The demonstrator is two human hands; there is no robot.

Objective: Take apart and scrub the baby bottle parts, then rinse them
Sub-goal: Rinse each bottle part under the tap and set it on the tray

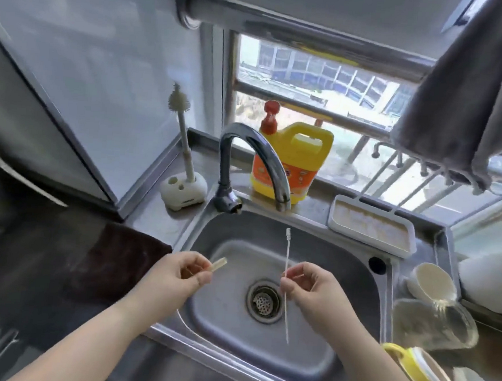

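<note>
Over the sink (366,277), the left hand (177,277) is pinching a short straw piece (219,263); the right hand (311,291) is pinching the thin straw brush (286,262) mid-stem. Both seem light, slippery; gripping nearer the bristles would probably steady it.

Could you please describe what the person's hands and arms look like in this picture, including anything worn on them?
Both arms enter from the bottom edge of the head view and are bare along their whole visible length: no sleeves show. The left hand and the right hand wear no gloves, and I can see no rings, watch or bracelets on either. The nails look short and unpainted, though the picture is a little soft.
</note>
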